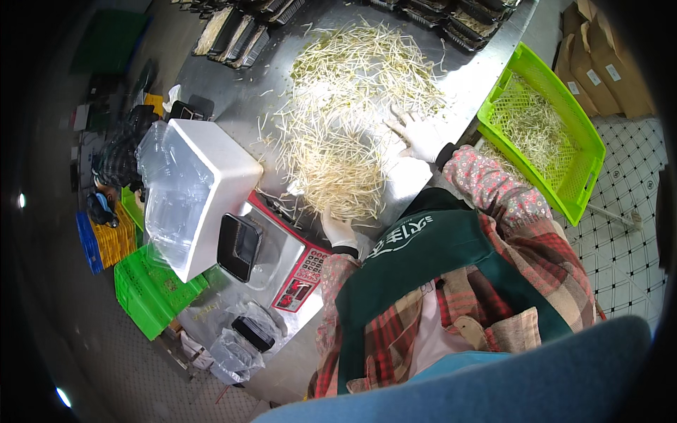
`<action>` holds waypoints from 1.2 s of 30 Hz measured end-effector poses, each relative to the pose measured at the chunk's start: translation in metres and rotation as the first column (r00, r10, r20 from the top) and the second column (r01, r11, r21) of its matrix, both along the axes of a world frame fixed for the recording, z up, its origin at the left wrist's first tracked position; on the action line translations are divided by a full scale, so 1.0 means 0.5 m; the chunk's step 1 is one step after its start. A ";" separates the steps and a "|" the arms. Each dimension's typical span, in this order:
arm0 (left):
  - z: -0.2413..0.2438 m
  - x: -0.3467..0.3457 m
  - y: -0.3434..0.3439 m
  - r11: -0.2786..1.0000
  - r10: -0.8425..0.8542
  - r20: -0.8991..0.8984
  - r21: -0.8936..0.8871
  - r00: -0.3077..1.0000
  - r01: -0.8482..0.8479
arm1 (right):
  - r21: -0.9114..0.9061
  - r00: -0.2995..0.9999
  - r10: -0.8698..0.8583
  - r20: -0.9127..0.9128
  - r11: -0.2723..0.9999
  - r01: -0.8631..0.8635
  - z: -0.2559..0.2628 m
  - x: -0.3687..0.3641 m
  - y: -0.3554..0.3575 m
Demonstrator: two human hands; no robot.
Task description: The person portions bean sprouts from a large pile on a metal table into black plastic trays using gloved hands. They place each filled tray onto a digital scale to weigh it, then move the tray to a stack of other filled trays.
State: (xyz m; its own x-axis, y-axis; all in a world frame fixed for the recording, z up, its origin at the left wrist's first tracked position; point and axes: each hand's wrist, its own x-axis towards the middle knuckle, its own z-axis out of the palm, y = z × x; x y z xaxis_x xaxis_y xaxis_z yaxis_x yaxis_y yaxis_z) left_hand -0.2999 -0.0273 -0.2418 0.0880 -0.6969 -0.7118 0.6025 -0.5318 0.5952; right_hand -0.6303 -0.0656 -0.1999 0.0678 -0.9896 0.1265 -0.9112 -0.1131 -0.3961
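A broad heap of bean sprouts (338,158) lies on a metal table (243,100). My left hand (338,228), in a whitish glove, is at the heap's near end, its fingers partly under the sprouts; whether it grips any cannot be told. My right hand (420,136), gloved too, rests with spread fingers at the right side of the heap, beside a bright white patch on the table. Left of my left hand stands a red-rimmed weighing scale (296,264) with a black plastic tray (239,247) on its plate.
A white foam box (227,153) holding clear plastic lids stands left. Black trays of sprouts (232,39) line the far edge. A lime-green crate (574,195) with sprouts is at the right, paper bags (603,63) beyond. A person (119,158) is at the far left.
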 end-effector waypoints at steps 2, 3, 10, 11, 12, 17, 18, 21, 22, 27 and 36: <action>0.006 -0.009 -0.004 1.000 -0.005 0.019 -0.009 1.000 0.005 | 0.132 0.994 -0.048 0.094 0.991 0.036 -0.017 -0.023 -0.005; 0.009 -0.011 -0.006 1.000 -0.009 0.024 -0.019 1.000 0.009 | 0.212 0.979 -0.083 0.184 0.976 0.043 -0.013 -0.033 -0.016; 0.025 -0.015 -0.005 1.000 -0.006 0.014 -0.014 1.000 0.006 | 0.246 0.709 -0.099 0.698 0.963 -0.108 0.071 0.078 -0.051; 0.023 -0.013 -0.005 1.000 -0.006 0.005 -0.019 1.000 0.006 | 0.130 0.726 0.043 0.687 0.975 -0.180 0.072 0.092 -0.051; 0.017 -0.008 -0.004 1.000 0.000 -0.001 -0.022 1.000 0.000 | 0.250 0.769 0.023 0.639 0.939 -0.235 0.114 0.086 -0.059; 0.010 -0.008 -0.001 1.000 0.009 -0.016 -0.003 1.000 -0.009 | -0.059 0.910 -0.392 0.138 0.914 0.403 -0.001 -0.098 -0.088; 0.012 -0.010 0.001 1.000 0.013 -0.008 -0.003 1.000 -0.013 | 0.049 0.923 -0.376 0.083 0.927 0.373 -0.027 -0.135 -0.089; 0.010 -0.014 -0.005 1.000 0.019 0.000 -0.012 1.000 -0.019 | 0.247 0.877 -0.425 0.226 0.896 0.370 -0.042 -0.186 -0.096; 0.002 -0.005 0.001 1.000 0.021 -0.004 -0.012 1.000 -0.021 | 0.301 0.763 -0.537 0.360 0.841 0.450 0.015 -0.171 -0.100; 0.014 -0.012 0.001 0.999 0.035 0.015 0.000 0.999 -0.035 | 0.107 0.814 -0.448 0.370 0.891 0.441 0.000 -0.211 -0.175; 0.012 -0.013 0.001 0.996 0.093 0.002 0.000 0.996 -0.093 | 0.118 0.948 -0.306 0.085 0.948 0.295 -0.009 -0.133 -0.290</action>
